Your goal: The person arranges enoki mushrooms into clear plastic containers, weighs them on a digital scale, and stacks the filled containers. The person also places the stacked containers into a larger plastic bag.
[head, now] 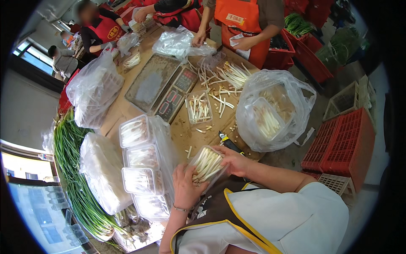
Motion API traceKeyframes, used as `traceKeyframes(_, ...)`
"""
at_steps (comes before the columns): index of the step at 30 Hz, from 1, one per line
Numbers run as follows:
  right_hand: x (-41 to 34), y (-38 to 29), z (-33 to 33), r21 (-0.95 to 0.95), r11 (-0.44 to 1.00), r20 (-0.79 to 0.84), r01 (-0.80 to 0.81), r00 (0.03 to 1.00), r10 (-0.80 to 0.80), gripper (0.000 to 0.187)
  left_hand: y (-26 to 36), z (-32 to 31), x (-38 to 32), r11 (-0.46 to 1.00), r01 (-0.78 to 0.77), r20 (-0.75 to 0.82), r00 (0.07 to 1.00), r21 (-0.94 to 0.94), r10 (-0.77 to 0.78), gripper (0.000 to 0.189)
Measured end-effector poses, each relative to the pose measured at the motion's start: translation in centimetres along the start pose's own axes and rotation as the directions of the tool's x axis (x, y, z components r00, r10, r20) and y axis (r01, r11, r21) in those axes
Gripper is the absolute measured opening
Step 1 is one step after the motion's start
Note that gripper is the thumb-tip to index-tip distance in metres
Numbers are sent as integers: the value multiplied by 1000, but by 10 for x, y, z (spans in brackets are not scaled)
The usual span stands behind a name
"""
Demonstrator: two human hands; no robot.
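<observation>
Between my two hands is a clear plastic tray of cut white vegetable stalks (207,165), held close to my apron. My left hand (189,185) grips its left side, fingers over the stalks; my right hand (236,161) holds the right edge. Just beyond my right hand lies a yellow-and-black cutting tool (231,144). To the left, several filled, lidded clear trays (139,158) stand in a row against a plastic bag. Another open tray of stalks (199,108) sits farther up the table, beside loose stalks (223,92).
A digital scale (158,85) rests mid-table. At right, an open plastic bag (274,111) holds filled trays. Long green-leaved vegetables (76,171) and stuffed bags (103,171) line the left. Red crates (337,143) stand at right. Co-workers work across the table.
</observation>
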State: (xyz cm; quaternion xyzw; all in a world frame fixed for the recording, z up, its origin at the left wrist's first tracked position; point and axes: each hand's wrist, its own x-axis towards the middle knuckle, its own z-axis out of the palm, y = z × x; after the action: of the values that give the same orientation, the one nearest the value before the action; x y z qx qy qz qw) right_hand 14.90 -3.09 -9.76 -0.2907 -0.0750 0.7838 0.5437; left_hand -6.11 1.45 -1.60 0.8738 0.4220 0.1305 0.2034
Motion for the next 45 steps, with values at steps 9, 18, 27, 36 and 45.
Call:
traceKeyframes(9, -13, 17, 13, 157, 978, 42, -135, 991, 130, 66, 20, 11, -6, 982, 30, -133, 991, 185, -5, 47)
traceKeyframes(18, -20, 22, 18, 272, 962, 60, -19, 998, 3, 66, 11, 14, -11, 985, -112, -164, 977, 130, 133, 54)
traceKeyframes(27, -28, 17, 31, 355, 935, 132, 11, 989, -62, 78, 17, 8, -21, 982, -131, -184, 971, 139, 155, 53)
traceKeyframes(36, -27, 15, 37, 326, 945, 83, 31, 995, -62, 88, 12, 12, -15, 980, -181, -185, 964, 78, 192, 61)
traceKeyframes(45, -28, 13, 46, 280, 959, 97, 46, 992, -76, 86, 18, 9, -18, 997, -57, -148, 987, 54, 64, 63)
